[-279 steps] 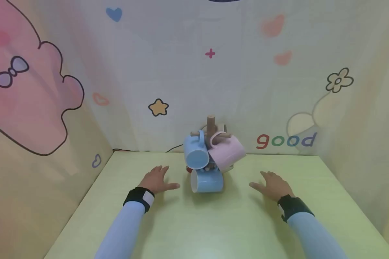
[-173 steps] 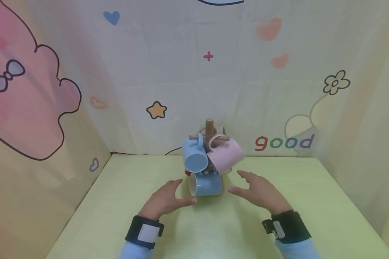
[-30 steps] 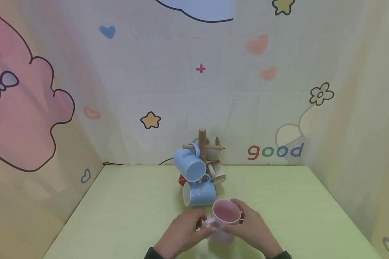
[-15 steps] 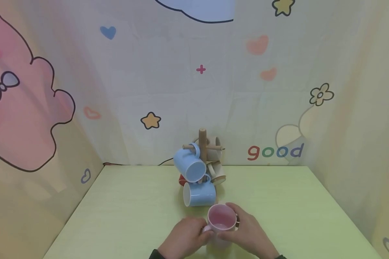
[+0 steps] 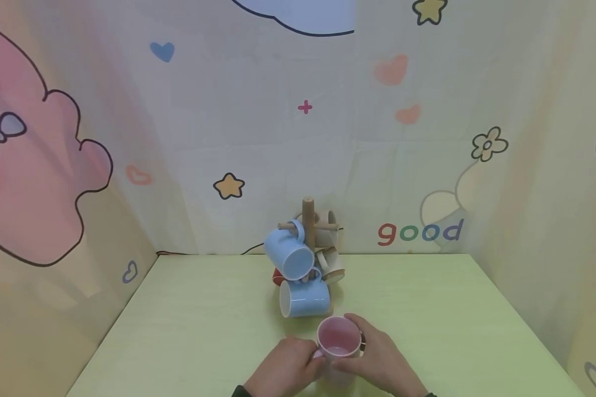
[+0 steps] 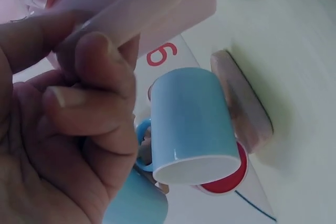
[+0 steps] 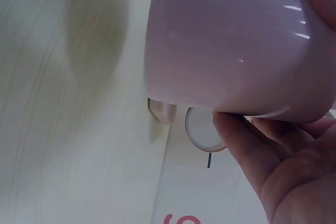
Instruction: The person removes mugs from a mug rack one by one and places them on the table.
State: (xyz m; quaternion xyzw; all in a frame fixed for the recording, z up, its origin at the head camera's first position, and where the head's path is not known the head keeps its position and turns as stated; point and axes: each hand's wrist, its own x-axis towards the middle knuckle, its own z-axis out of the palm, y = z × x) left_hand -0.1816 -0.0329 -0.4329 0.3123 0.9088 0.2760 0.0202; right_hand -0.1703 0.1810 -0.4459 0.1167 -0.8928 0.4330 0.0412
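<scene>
A pink mug [image 5: 339, 337] is held mouth up between both hands, near the front of the table. My left hand [image 5: 285, 365] pinches its handle, with thumb and forefinger on the handle in the left wrist view. My right hand [image 5: 384, 358] grips the mug's body from the right, thumb in front and fingers behind. In the right wrist view, the mug's base stands off the tabletop, whose shadow lies apart from it. Behind stands a wooden mug tree [image 5: 308, 212]. An upper blue mug [image 5: 284, 251] and a lower blue mug [image 5: 310, 298] hang on it.
An upper off-white mug [image 5: 328, 236], a lower off-white mug [image 5: 333, 266] and a partly hidden red mug [image 5: 277, 277] are also on the tree. Its wooden base [image 6: 242, 103] shows in the left wrist view. A printed cloth backdrop [image 5: 258, 121] rises behind the table [image 5: 193, 309].
The pink mug, earlier hanging at the tree's upper right with both hands apart from it, is now in both hands. Within the last second it moved slightly left and nearer me.
</scene>
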